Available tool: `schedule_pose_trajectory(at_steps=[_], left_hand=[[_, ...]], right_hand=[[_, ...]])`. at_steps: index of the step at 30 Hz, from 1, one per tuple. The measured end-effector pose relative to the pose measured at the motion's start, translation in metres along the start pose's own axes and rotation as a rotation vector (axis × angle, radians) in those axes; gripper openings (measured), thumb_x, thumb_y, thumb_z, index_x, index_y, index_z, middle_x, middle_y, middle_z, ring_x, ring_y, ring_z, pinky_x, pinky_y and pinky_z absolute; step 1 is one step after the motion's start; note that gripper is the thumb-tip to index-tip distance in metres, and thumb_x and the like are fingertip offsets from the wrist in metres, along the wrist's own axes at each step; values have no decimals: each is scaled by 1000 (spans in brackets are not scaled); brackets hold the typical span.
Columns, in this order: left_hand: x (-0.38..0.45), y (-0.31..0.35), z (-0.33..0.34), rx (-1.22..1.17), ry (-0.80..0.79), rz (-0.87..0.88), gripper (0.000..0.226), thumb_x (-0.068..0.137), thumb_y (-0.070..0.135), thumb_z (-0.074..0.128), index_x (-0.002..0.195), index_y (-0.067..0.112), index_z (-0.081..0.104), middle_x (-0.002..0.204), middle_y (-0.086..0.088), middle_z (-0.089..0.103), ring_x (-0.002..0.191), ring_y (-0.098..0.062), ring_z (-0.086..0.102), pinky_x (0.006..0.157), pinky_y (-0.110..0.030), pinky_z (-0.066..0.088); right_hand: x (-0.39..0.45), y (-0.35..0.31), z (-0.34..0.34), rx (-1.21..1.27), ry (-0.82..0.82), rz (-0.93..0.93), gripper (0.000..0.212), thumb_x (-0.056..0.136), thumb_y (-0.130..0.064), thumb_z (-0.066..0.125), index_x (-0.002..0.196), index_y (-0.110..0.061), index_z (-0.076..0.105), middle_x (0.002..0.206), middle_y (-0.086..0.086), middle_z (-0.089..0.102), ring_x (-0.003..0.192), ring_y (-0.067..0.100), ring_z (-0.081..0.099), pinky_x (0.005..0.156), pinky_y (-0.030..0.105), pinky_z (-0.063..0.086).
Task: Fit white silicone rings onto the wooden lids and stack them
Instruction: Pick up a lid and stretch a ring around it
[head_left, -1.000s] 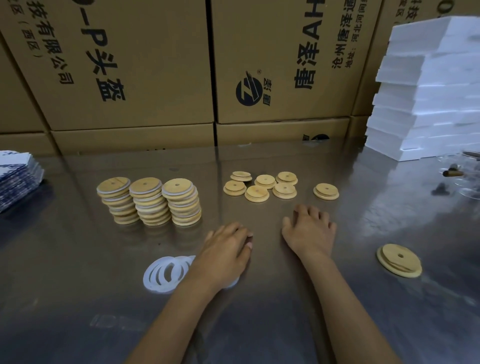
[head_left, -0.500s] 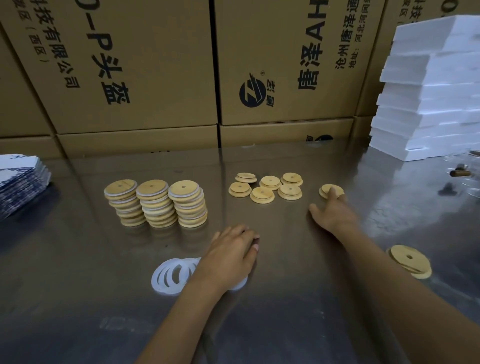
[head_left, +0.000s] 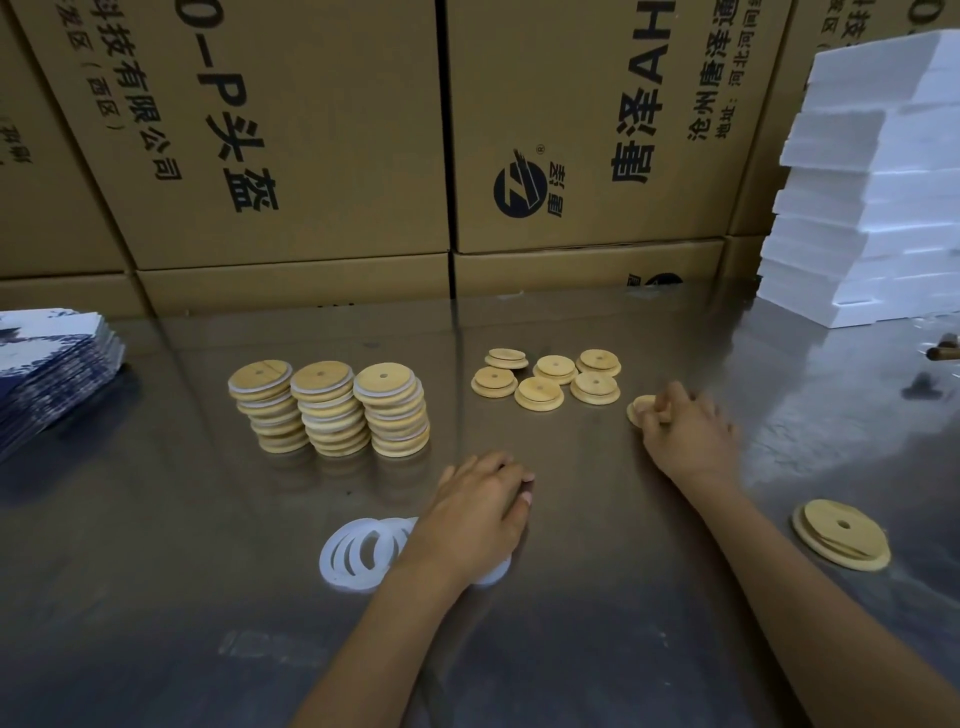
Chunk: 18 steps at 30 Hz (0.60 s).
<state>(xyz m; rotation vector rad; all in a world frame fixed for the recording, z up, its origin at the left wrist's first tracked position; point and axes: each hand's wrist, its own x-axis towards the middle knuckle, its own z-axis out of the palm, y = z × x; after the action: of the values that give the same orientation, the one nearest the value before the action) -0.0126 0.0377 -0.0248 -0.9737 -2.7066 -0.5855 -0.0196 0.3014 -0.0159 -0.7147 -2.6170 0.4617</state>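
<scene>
Three stacks of ringed wooden lids (head_left: 330, 408) stand left of centre on the shiny table. Several bare wooden lids (head_left: 545, 379) lie spread out behind my hands. My right hand (head_left: 685, 431) has its fingers curled round a single wooden lid (head_left: 638, 407) at the right end of that group. A small pile of white silicone rings (head_left: 358, 553) lies near the front, and my left hand (head_left: 478, 514) rests on its right part, fingers bent, hiding some rings. A larger wooden lid (head_left: 841, 535) lies apart at the right.
Cardboard boxes (head_left: 332, 130) wall off the back of the table. White foam sheets (head_left: 872, 197) are stacked at the back right. A pile of blue-and-white printed cards (head_left: 47, 374) sits at the left edge. A small dark object (head_left: 943, 353) lies at the far right.
My right hand has reached forward and to the right from beside the left hand and has closed its fingers on the rightmost single lid. My left hand stays on the rings.
</scene>
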Motion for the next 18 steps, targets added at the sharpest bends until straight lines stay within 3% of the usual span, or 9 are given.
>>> schedule_pose_trajectory(at_steps=[4, 7, 10, 12, 15, 18], left_hand=[[0, -1, 0, -26, 5, -4, 29, 100, 33, 43, 125, 30, 57, 130, 14, 51, 121, -8, 43, 86, -24, 23], [0, -1, 0, -35, 13, 0, 28, 99, 32, 43, 123, 30, 58, 128, 14, 52, 120, -7, 43, 86, -24, 23], [0, -1, -1, -37, 10, 0, 29, 99, 32, 43, 124, 30, 58, 129, 14, 52, 121, -8, 43, 88, -24, 25], [0, -1, -1, -46, 7, -3, 28, 99, 32, 44, 123, 29, 58, 129, 14, 52, 121, -8, 44, 89, -25, 26], [-1, -3, -5, -66, -10, -3, 26, 98, 30, 45, 118, 28, 61, 122, 14, 55, 116, -7, 47, 93, -29, 34], [0, -7, -12, -118, 0, -26, 23, 97, 25, 46, 109, 25, 66, 113, 11, 60, 108, -9, 53, 93, -32, 41]], right_hand=[[-1, 1, 0, 59, -56, 85, 49, 101, -52, 45, 124, -10, 54, 129, 14, 57, 126, 32, 49, 103, 44, 32], [-7, 1, -1, 118, -86, 92, 44, 100, -52, 47, 120, -13, 57, 124, 13, 60, 127, 31, 48, 105, 44, 30], [-17, -4, -4, 248, -114, 120, 40, 96, -48, 55, 124, -20, 49, 117, 13, 64, 128, 31, 49, 108, 44, 28], [-27, -13, -4, 338, -118, 98, 33, 93, -39, 63, 116, -26, 44, 107, 6, 66, 120, 31, 55, 108, 44, 33], [-42, -37, -6, 481, -135, 5, 40, 85, -20, 72, 106, -32, 41, 105, -4, 60, 106, 28, 59, 91, 37, 45], [-51, -63, -5, 540, -210, -88, 44, 81, -8, 68, 108, -32, 43, 93, -14, 57, 92, 22, 56, 71, 27, 37]])
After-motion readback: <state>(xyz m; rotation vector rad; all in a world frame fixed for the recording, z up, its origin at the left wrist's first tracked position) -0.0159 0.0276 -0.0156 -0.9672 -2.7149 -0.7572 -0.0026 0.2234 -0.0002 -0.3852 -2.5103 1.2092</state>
